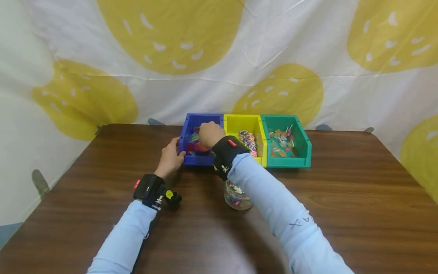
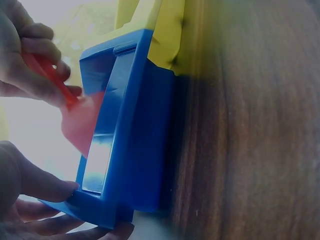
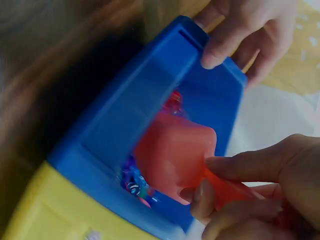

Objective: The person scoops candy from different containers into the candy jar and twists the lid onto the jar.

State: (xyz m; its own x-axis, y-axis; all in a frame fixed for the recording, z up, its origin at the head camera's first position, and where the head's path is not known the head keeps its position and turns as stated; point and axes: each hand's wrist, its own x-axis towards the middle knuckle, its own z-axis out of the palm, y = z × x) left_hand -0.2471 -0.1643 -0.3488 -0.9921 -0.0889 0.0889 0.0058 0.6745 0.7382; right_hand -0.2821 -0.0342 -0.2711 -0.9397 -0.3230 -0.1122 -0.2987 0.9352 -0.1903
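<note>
My right hand [image 1: 211,134] grips the handle of a red scoop [image 3: 175,150], whose blade dips into the blue bin [image 1: 200,161]. Small shiny pieces in blue, red and other colours [image 3: 131,180] lie in that bin around the blade. With thumb and fingers on either side of its wall, my left hand [image 1: 170,158] holds the blue bin by its left front corner, as the left wrist view also shows. A clear jar [image 1: 237,199] with colourful pieces inside stands in front of the bins, partly hidden behind my right forearm.
Joined to the blue bin's right are a yellow bin [image 1: 239,118] with swirl-patterned pieces [image 1: 249,141] and a green bin [image 1: 289,163] with small translucent pieces [image 1: 283,140]. All stand near the back edge of a brown wooden table [image 1: 342,213], before a patterned cloth [image 1: 212,91].
</note>
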